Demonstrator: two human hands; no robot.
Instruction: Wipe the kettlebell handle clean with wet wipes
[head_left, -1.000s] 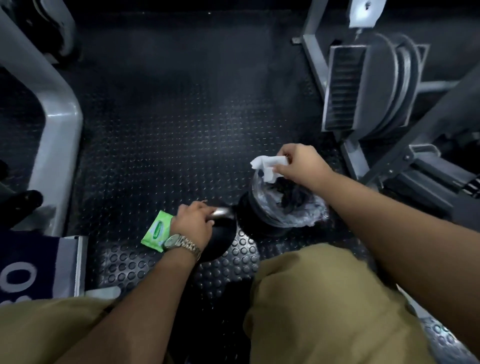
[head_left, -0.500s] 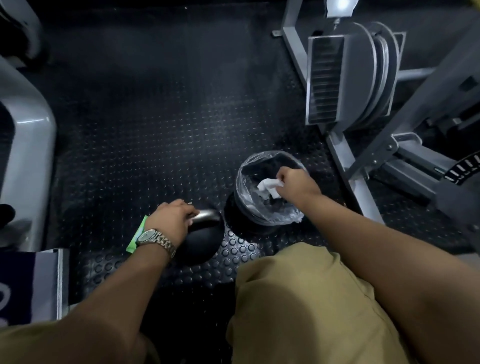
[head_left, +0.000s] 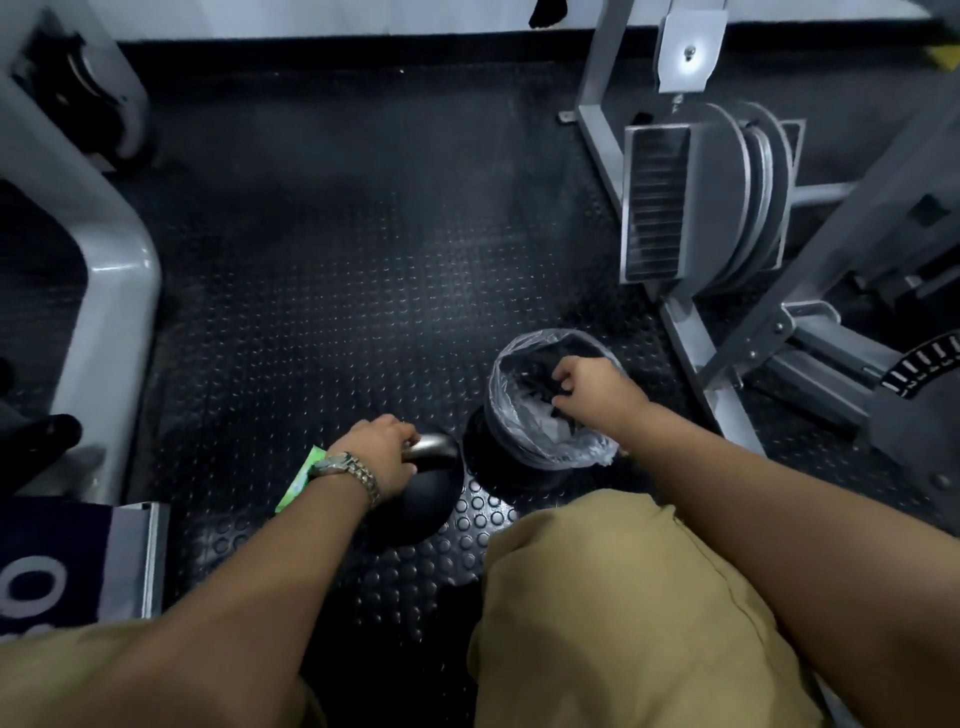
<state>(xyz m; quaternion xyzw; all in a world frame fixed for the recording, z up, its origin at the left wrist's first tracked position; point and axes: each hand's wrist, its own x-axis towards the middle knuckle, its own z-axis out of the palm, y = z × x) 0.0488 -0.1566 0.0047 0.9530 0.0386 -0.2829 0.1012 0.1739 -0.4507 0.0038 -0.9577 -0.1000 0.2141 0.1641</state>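
Our right hand (head_left: 597, 391) is deeper in the bin (head_left: 550, 453) now, wipe out of sight, fingers curled; on what, we can't tell. Left hand (head_left: 376, 453) still grips the handle (head_left: 435, 443), kettlebell (head_left: 421, 505) just left of the bin.

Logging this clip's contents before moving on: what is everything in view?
Kettlebell: one, black with metal handle, floor centre.
Wet wipes pack: one, green, floor, beside left wrist.
Bin: one, dark with clear liner, right of kettlebell.
Floor mat: one, black studded, underfoot.
Machine frames: two, grey, left and right edges.
Watch: one, silver, left wrist.
Trousers: one pair, khaki, bottom.
Left hand: one, grips kettlebell handle.
Right hand: one, fingers curled inside bin; hold unclear.
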